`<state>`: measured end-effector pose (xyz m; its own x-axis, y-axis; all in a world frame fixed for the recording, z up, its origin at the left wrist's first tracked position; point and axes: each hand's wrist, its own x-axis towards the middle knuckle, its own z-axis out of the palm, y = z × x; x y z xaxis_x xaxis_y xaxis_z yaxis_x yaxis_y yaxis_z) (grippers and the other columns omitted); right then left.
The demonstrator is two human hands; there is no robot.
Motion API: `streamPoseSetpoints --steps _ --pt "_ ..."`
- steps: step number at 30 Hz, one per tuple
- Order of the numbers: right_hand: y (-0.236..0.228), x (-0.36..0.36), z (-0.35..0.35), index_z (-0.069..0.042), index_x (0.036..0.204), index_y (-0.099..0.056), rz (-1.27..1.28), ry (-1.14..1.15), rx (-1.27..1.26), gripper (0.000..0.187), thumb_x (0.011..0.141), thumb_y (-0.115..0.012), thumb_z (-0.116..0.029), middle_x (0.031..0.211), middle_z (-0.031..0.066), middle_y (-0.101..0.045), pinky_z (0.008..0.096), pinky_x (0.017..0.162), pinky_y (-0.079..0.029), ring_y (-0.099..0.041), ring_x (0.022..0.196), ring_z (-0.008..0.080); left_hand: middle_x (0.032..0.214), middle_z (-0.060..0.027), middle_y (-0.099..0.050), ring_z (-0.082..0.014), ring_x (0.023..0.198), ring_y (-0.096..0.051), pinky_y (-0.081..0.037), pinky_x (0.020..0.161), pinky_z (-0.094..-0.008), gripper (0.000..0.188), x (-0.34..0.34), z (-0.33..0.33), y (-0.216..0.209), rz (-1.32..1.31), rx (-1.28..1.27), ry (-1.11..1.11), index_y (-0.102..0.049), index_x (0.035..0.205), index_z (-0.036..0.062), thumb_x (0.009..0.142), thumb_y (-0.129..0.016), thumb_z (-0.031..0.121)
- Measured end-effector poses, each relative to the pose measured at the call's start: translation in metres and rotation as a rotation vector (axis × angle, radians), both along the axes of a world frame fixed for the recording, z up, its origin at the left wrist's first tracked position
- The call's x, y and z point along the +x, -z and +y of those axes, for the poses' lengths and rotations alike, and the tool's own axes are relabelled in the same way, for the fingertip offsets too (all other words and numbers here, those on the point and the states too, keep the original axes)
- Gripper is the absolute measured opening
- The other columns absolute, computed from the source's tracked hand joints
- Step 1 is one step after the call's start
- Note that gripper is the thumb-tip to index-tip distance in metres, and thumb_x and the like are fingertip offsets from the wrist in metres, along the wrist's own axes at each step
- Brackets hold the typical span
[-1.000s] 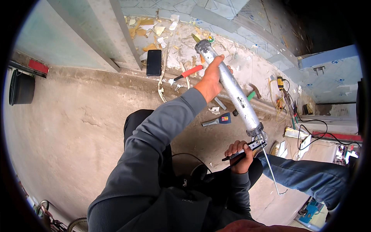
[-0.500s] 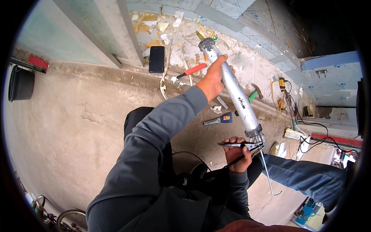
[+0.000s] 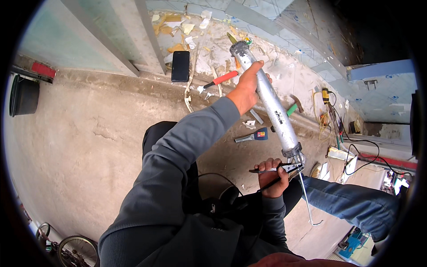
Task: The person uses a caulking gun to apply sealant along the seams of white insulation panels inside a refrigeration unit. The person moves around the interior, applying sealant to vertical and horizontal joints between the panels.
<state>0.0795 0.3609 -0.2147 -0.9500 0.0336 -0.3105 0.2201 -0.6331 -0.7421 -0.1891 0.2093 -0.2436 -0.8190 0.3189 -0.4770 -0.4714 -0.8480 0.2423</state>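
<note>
Head view — the caulking gun [image 3: 281,122] slants up-left from my right hand [image 3: 272,180], grasping its handle [image 3: 290,168], past my left hand [image 3: 249,88], clasped around its barrel [image 3: 268,96].

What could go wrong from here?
The rod of the caulking gun sticks out close to another person's leg, so it might snag. The phone lies uncovered on the littered ledge, so a drip or knock could perhaps damage it.
</note>
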Motion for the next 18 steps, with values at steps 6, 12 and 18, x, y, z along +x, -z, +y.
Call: streamPoseSetpoints --steps 6,12,18 --pt "-0.001 0.003 0.009 -0.012 0.086 -0.047 -0.088 -0.035 -0.009 0.027 0.093 -0.058 -0.036 0.077 0.0039 -0.046 0.0451 0.077 -0.042 -0.048 0.072 0.023 0.099 -0.0127 -0.06 -0.0281 0.091 -0.063 -0.056 0.083 -0.0478 0.054 -0.003 0.002 0.008 -0.04 0.016 -0.006 -0.048 0.126 0.006 0.092 -0.073 0.039" --pt "-0.001 0.004 0.011 -0.015 0.082 -0.045 -0.164 0.006 0.031 0.03 0.095 -0.056 -0.04 0.068 -0.001 -0.041 0.0391 0.064 -0.039 -0.042 0.059 0.0171 0.1 -0.0126 -0.06 -0.0278 0.091 -0.063 -0.057 0.083 -0.0468 0.054 0.001 0.004 0.003 -0.033 -0.017 0.001 -0.048 0.127 0.0057 0.092 -0.073 0.039" --pt "0.002 0.006 0.016 -0.017 0.077 -0.042 -0.177 -0.025 -0.004 0.034 0.098 -0.054 -0.04 0.061 -0.0031 -0.036 0.033 0.05 -0.03 -0.033 0.048 0.0127 0.098 -0.0123 -0.059 -0.0273 0.09 -0.063 -0.057 0.082 -0.046 0.054 -0.001 0.007 0.006 -0.037 0.002 0.009 -0.048 0.127 0.0064 0.092 -0.072 0.039"
